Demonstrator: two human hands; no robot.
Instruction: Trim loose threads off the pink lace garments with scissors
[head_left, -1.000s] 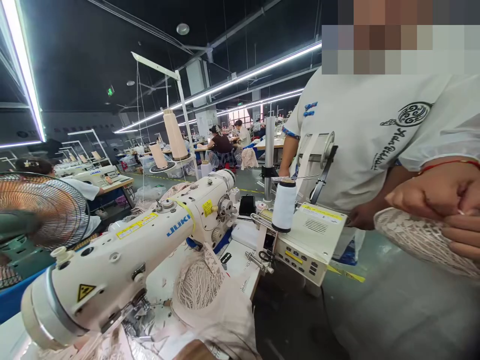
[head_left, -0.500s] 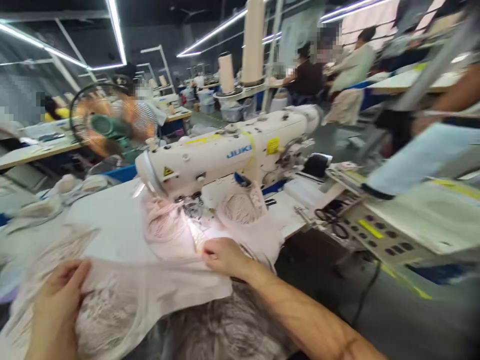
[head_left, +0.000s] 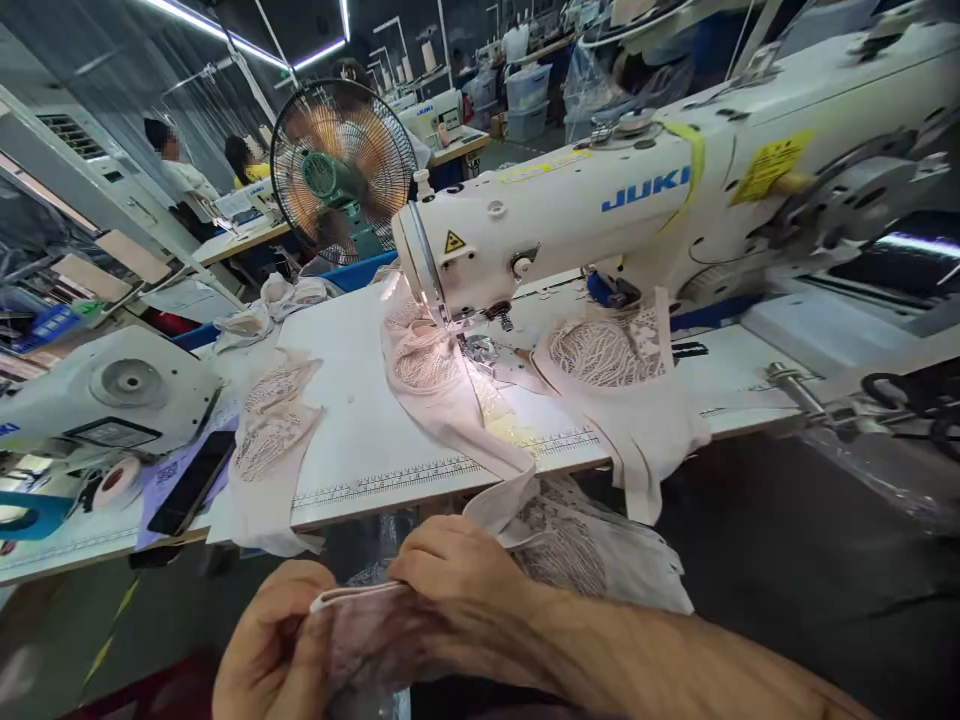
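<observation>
My left hand (head_left: 281, 640) pinches one end of the folded edge of a pale pink bra piece (head_left: 360, 595) below the table's front edge. Close beside it, my right hand (head_left: 461, 570) grips the same edge with thumb and fingers, so the edge is drawn straight between them. Its lower part is blurred and partly behind my right wrist. Above my hands, a lace bra cup piece (head_left: 424, 365) lies by the needle of a white JUKI sewing machine (head_left: 555, 235). Another lace cup piece (head_left: 600, 350) hangs over the table edge to the right.
Another lace piece (head_left: 274, 450) lies on the white table (head_left: 341, 350), left of the machine. Farther left are a phone (head_left: 193, 485), a tape roll (head_left: 118, 483) and a second machine (head_left: 127, 385). A fan (head_left: 322, 175) stands behind. More lace pieces (head_left: 562, 545) show below the table edge.
My view has swung left and closer to the table. My hands have come together below the table edge; before, they were spread apart over lace fabric, the right one near the machine.
</observation>
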